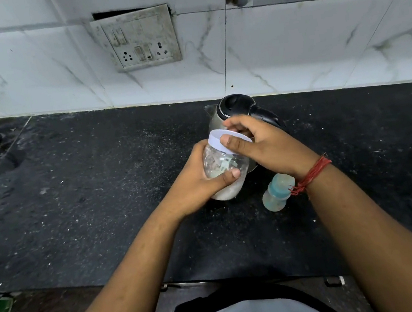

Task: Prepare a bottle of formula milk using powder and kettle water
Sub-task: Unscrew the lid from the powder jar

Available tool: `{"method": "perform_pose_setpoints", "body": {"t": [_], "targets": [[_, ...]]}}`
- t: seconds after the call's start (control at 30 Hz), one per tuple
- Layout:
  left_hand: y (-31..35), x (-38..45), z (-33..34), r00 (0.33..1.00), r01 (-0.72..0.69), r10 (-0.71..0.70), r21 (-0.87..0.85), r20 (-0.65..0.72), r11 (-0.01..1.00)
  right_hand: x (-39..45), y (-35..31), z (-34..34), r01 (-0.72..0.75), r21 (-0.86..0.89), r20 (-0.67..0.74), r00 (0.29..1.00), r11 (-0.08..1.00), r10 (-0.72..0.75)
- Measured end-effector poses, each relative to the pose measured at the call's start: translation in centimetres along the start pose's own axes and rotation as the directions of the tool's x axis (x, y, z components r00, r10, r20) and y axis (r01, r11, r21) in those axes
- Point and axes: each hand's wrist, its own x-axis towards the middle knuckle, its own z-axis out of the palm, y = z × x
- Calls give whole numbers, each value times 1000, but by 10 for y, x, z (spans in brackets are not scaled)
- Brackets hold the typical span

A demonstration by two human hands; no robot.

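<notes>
L hand (198, 183) fingers wrapped round powder jar (223, 169), R hand (258, 143) fingers clamped on lid (217, 138).

No text, brand or number can be read anywhere; the jar (223, 169) carries a label seen through its clear wall, but its print is too blurred to make out

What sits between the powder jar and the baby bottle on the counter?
Nothing: the head view shows only bare black counter between the powder jar, held in the left hand, and the baby bottle.
</notes>
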Motion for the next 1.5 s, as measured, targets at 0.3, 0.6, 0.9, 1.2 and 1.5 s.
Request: {"method": "perform_pose_setpoints", "body": {"t": [0.3,0.6,0.9,1.2,1.5], "targets": [[-8,0,-11,985,86,-55,-184,164,979,-1,5,-2,-29,190,86,996,981,12],[-4,-9,-21,888,283,-89,-385,451,878,-5,8,2,-27,608,120,991,794,-58],[-31,-12,-39,991,110,-129,-385,-23,916,3,10,24,58,629,-144,989,775,43],[-91,-34,-78,888,165,-214,-151,-407,975,4,51,105,-90,273,-109,986,958,124],[-122,-41,-89,893,246,-256,-75,-371,966,16,95,156,-227,-193,-46,974,955,222]]}}
